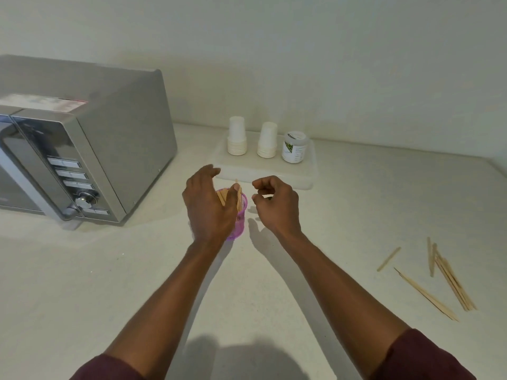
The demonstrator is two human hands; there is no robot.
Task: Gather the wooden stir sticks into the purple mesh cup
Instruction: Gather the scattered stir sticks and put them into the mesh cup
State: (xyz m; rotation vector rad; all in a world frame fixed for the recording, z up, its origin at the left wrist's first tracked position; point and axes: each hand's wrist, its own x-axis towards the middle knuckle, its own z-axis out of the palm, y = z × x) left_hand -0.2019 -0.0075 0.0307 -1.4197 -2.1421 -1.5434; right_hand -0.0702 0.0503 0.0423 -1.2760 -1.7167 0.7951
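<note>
Our left hand (pixel 210 204) curves around the purple mesh cup (pixel 237 223), thumb at the rim, fingers spread wide on its far-left side; whether the palm actually presses the mesh we cannot tell. Several wooden stir sticks (pixel 238 197) stand inside the cup, their tips poking above the rim. Our right hand (pixel 275 204) hovers just right of the cup, fingers curled loosely inward; whether anything is pinched there we cannot make out.

More loose sticks (pixel 450 275) lie scattered on the desk (pixel 82 283) well to the right, near its right side, some bundled, one apart on their left. Between them and the cup the surface is bare, as is the wide stretch near us.

Just beyond the hands sits a pale tray (pixel 307 176), its near edge close to our fingers, carrying two stacks of paper cups (pixel 237 138) and a small jar (pixel 295 148) whose label is too blurred to read. A microwave (pixel 82 149) fills the left side, cut off by the frame. Our left hand hides much of the cup's left wall.
</note>
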